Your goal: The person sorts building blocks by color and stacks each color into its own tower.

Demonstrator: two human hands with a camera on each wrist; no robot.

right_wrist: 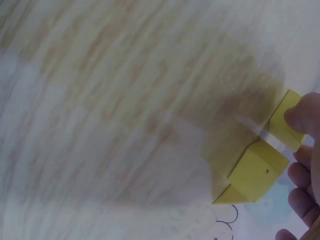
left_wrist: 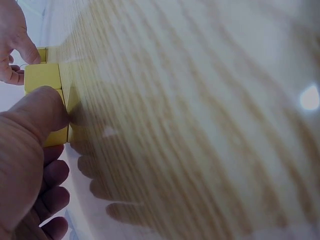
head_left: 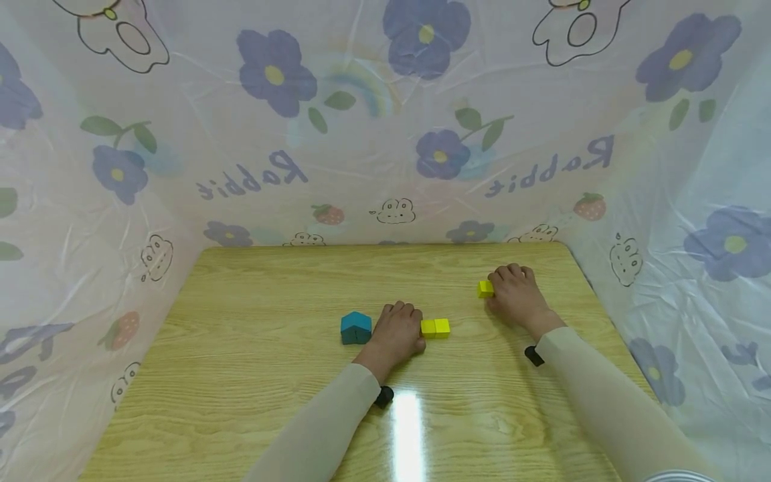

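My left hand [head_left: 397,333] rests low over the table. In the left wrist view its thumb and fingers pinch a yellow block [left_wrist: 57,136], and a second yellow block [left_wrist: 42,76] lies right against that one. From the head view, two yellow cubes [head_left: 436,329] sit in a row at this hand's right side. A teal, house-shaped block [head_left: 356,328] stands just left of the hand. Farther right, my right hand [head_left: 517,294] pinches a yellow block [right_wrist: 285,120] between thumb and fingers. Another yellow block [right_wrist: 257,172] with slanting faces sits beside it in the right wrist view.
The wood-grain table [head_left: 253,375] reflects a bright light strip near its front. A patterned plastic sheet [head_left: 361,147] closes off the back and both sides. A round rim [head_left: 677,476] shows at the bottom right.
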